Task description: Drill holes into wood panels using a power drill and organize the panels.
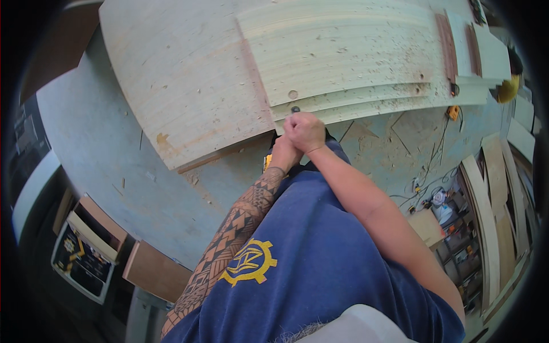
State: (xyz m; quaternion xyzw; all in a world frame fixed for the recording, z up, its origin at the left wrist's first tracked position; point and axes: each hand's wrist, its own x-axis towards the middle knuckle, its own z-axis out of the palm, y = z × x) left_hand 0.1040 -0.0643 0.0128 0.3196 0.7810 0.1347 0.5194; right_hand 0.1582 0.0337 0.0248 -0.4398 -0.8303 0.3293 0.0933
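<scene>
My left hand (285, 153) and my right hand (305, 132) are together in front of my body, at the near edge of the stacked wooden panels (337, 51). Both are closed, the right one higher and overlapping the left. Whatever they grip is hidden by the fingers. A small dark round spot or part (295, 109) shows just beyond my right knuckles, on the edge of a lower panel. Farther up, a round mark (293, 94) is cut into the top panel. Something yellow (267, 162) peeks out beside my left wrist.
Wood chips are strewn over the panels and a wide board (183, 86) on the left. An orange tool (453, 113) with a cord hangs by the right edge. Cables and tools lie on the dusty floor (372, 148); long boards (494, 211) lean at the right.
</scene>
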